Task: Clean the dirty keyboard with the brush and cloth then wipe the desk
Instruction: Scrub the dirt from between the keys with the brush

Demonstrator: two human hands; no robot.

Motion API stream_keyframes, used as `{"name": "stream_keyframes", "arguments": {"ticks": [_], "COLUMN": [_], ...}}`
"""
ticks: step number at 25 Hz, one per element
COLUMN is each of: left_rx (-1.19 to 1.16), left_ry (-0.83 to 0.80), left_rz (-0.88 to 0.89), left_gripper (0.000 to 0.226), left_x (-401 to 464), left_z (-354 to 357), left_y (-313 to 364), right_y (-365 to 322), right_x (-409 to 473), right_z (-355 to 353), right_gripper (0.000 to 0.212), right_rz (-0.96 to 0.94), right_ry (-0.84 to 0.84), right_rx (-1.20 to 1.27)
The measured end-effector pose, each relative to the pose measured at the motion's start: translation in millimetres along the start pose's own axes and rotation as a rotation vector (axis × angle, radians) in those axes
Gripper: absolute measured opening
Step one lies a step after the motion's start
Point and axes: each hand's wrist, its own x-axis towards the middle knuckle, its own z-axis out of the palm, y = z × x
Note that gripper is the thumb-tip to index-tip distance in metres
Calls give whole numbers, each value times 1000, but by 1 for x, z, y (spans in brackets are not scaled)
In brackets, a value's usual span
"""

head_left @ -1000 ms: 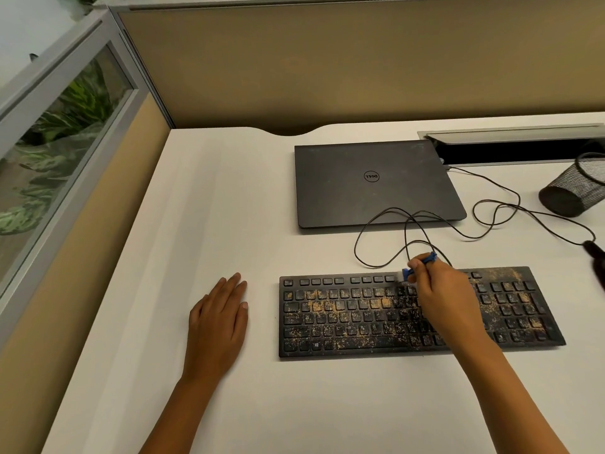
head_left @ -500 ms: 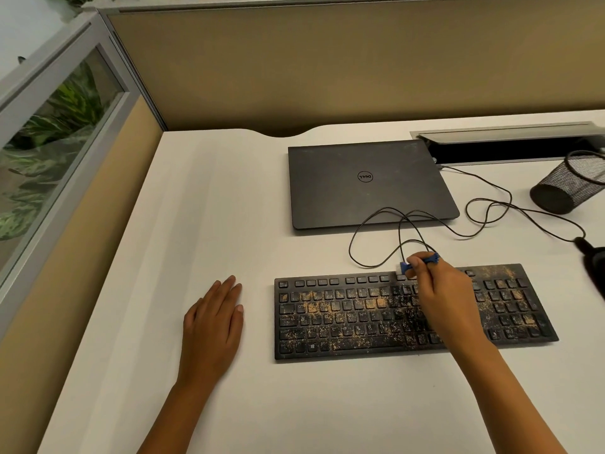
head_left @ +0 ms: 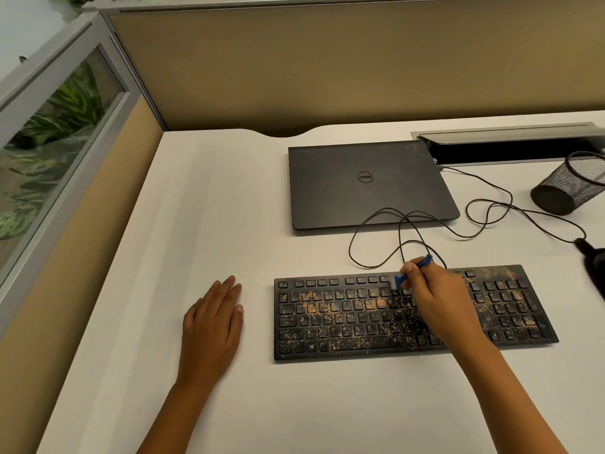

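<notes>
A black keyboard [head_left: 343,319] speckled with orange-brown grit lies on the white desk [head_left: 203,208]. My right hand [head_left: 438,303] reaches over its middle and pinches a small blue brush [head_left: 413,271], whose white bristle tip touches the upper key rows. My left hand [head_left: 212,326] rests flat on the desk, fingers straight, just left of the keyboard and apart from it. No cloth shows in this view.
A closed black laptop [head_left: 370,185] lies behind the keyboard, with a thin black cable [head_left: 491,214] looping between them. A black mesh cup [head_left: 569,188] lies tipped at the right edge. A dark object [head_left: 594,257] sits at far right. Partition walls [head_left: 327,67] bound the desk.
The brush tip has shifted slightly left along the top rows under my right hand. My left hand stays flat in place. The camera has drifted a little.
</notes>
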Motion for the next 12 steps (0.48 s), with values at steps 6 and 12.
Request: {"name": "stream_keyframes", "arguments": {"ticks": [6,12], "left_rx": [0,-2], "left_ry": [-3,3], "left_rz": [2,-1], "left_gripper": [51,51], "left_x": [0,0], "left_z": [1,1], "left_y": [-1,-1], "right_y": [9,9], "right_x": [5,5], "right_z": [-5,-8], "right_gripper": [35,31], "right_rz": [32,-5], "right_ry": [17,96], "right_rx": [-30,77]}}
